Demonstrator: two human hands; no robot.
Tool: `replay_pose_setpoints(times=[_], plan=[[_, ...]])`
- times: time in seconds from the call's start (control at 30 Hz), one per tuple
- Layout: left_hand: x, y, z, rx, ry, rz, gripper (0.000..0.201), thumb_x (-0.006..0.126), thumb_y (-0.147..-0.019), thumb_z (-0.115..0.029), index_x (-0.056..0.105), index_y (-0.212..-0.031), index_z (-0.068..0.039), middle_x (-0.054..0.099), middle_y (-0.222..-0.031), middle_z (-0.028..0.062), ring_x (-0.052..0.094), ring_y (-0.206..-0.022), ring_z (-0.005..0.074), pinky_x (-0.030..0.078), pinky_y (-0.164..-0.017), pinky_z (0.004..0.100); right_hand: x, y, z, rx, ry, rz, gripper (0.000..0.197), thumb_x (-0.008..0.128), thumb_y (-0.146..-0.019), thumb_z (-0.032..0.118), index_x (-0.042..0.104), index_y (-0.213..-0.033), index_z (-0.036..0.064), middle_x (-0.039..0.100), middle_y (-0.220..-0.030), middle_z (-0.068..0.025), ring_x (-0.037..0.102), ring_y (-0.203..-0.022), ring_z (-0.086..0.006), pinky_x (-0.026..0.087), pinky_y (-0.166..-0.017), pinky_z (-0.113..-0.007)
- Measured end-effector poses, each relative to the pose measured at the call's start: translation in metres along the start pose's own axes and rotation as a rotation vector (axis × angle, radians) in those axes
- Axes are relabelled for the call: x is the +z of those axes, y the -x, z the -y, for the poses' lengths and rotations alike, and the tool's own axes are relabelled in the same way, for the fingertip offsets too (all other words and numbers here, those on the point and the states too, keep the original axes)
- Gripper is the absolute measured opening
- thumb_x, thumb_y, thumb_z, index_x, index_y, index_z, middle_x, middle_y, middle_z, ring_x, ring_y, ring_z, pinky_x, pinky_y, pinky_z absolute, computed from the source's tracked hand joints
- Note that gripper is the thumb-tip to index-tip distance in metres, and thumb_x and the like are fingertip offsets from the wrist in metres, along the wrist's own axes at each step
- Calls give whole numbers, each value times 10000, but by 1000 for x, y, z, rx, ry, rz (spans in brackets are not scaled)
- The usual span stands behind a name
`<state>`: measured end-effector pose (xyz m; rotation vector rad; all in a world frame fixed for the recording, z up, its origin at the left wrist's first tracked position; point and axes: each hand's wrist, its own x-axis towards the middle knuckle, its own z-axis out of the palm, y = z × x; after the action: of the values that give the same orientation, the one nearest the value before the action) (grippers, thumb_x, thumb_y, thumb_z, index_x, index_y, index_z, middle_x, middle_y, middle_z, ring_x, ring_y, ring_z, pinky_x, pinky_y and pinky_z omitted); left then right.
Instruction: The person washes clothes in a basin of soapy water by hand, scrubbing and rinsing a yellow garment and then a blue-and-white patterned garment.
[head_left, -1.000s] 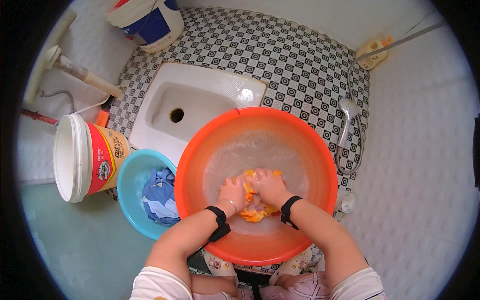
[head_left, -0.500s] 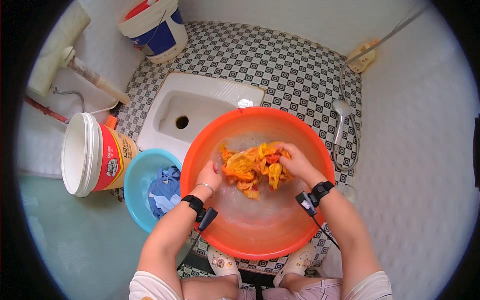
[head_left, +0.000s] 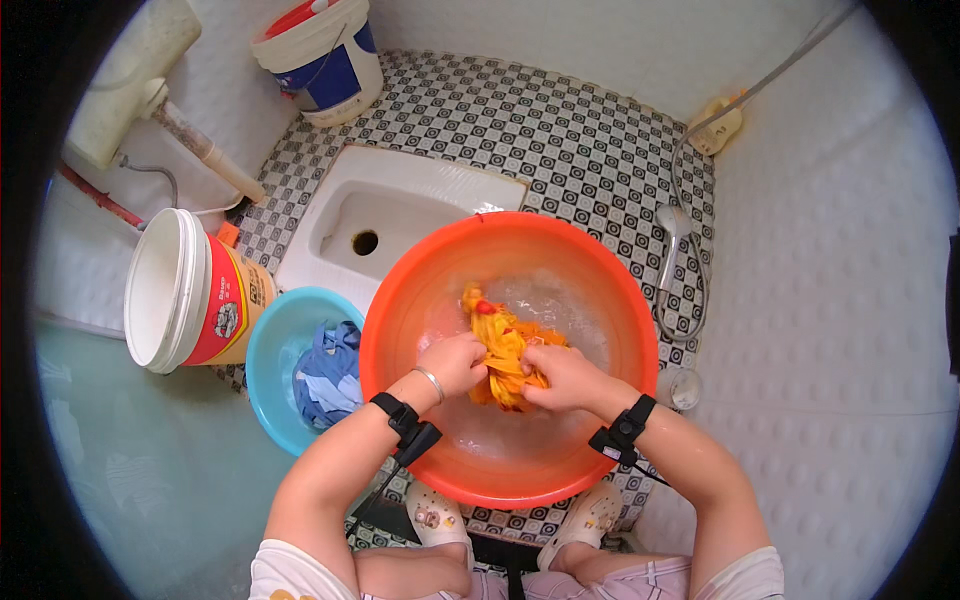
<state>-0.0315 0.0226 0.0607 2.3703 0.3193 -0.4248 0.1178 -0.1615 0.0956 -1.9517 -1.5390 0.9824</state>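
So there's this big round orange plastic basin (head_left: 635, 330) with cloudy water (head_left: 500, 437) in it, and a wrinkly yellow-orange cloth (head_left: 497, 335) bunched up around its middle. The left hand (head_left: 452, 363) and right hand (head_left: 562, 378) both have fingers curled tight into the soft folds, 1 per side. Left of the basin: a smaller smooth blue bowl (head_left: 266, 350) holding crumpled blue fabric (head_left: 325, 378).

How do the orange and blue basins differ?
The orange basin looks larger than the blue basin. Over the orange basin, the left hand and right hand grip yellow-orange cloth; in the blue basin, blue cloth lies untouched. Both basins are round.
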Motion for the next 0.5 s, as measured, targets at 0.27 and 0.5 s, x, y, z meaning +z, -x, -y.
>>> replay_pose_setpoints(times=[0.27,0.5], plan=[[20,0,-20,12,-309,-222,495,688,-711,-339,577,-1161,-165,366,-1368,214,349,-1247,466,386,-958,550,62,-3,-38,542,372,-7,884,662,-772,506,242,-1470,162,170,-1514,-203,269,-1339,-428,331,-920,-709],[40,-13,-20,-236,-302,275,1004,747,-644,-549,244,-1475,-295,-2,-1532,273,137,-1327,593,298,-1058,581,95,-18,-9,616,457,348,1001,594,-798,579,68,-1510,112,136,-1536,-192,165,-1400,-395,267,-972,-716]])
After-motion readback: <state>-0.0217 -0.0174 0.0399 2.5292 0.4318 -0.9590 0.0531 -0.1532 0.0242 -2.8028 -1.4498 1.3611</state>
